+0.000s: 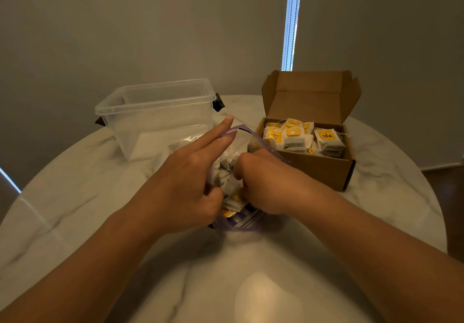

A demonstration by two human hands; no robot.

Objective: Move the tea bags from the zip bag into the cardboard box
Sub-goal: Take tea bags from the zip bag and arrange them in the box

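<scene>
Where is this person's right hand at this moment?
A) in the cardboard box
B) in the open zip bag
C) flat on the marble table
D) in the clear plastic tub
B: the right hand reaches down into the mouth of the zip bag among its tea bags, fingertips hidden inside; the cardboard box stands beyond it.

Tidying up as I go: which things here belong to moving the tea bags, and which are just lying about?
In use: zip bag, tea bags, cardboard box.
Lying about: clear plastic tub.
</scene>
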